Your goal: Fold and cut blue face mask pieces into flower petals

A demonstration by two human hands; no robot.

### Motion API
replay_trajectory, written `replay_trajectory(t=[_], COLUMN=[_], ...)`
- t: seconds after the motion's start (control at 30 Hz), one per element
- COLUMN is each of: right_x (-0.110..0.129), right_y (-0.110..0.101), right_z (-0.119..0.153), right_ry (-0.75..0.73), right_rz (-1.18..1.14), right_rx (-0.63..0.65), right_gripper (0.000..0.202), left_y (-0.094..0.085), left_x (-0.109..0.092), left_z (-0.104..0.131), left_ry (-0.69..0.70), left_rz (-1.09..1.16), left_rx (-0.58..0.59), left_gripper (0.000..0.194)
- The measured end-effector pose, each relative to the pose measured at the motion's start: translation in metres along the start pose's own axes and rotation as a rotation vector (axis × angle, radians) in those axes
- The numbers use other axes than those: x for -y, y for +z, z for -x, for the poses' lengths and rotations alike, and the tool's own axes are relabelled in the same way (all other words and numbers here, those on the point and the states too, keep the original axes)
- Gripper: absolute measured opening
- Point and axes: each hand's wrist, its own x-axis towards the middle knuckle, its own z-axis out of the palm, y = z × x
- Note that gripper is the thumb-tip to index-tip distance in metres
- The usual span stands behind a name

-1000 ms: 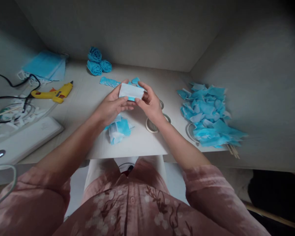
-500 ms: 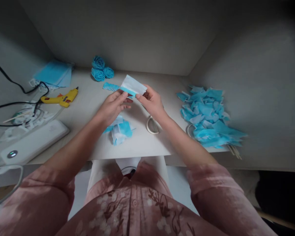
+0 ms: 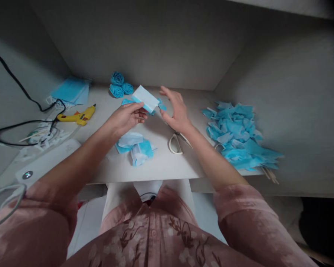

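My left hand (image 3: pixel 129 115) pinches the lower left edge of a folded white and blue fabric piece (image 3: pixel 146 98) above the desk. To its right, my right hand (image 3: pixel 176 109) has its thumb and fingers spread, with nothing between them, close to the piece's right corner. Blue fabric pieces lie partly hidden behind the held one. Scissors (image 3: pixel 175 144) with white handles rest below my right hand, their blades partly covered. Nearer the front edge lie crumpled blue and white pieces (image 3: pixel 142 151).
Three blue fabric roses (image 3: pixel 117 91) sit at the back. On the left are a yellow glue gun (image 3: pixel 79 117), stacked blue masks (image 3: pixel 70 90), black cables and a white power bank (image 3: pixel 46 161). A blue fabric heap (image 3: pixel 235 128) and thin sticks (image 3: pixel 270 175) lie right.
My right hand has let go of the folded piece and opened to its right. The piece stays in my left hand. The camera view has shifted slightly.
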Motion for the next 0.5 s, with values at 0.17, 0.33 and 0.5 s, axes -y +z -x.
replay_trajectory(t=[0.17,0.33,0.5], right_x=[0.000,0.000,-0.006], right_y=[0.008,0.017,0.021], right_z=[0.000,0.004,0.013], right_ry=[-0.170,-0.185,-0.234], right_rz=[0.149,0.137,0.078], right_rx=[0.150,0.164,0.142], right_gripper=[0.047,0.021,0.026], left_y=[-0.001,0.002,-0.002], left_x=[0.015,0.019,0.023], left_z=[-0.004,0.004,0.008], left_ry=[-0.047,-0.023,0.001], left_rz=[0.006,-0.056,-0.087], left_rx=[0.028,0.032,0.029], left_gripper=[0.019,0.021,0.028])
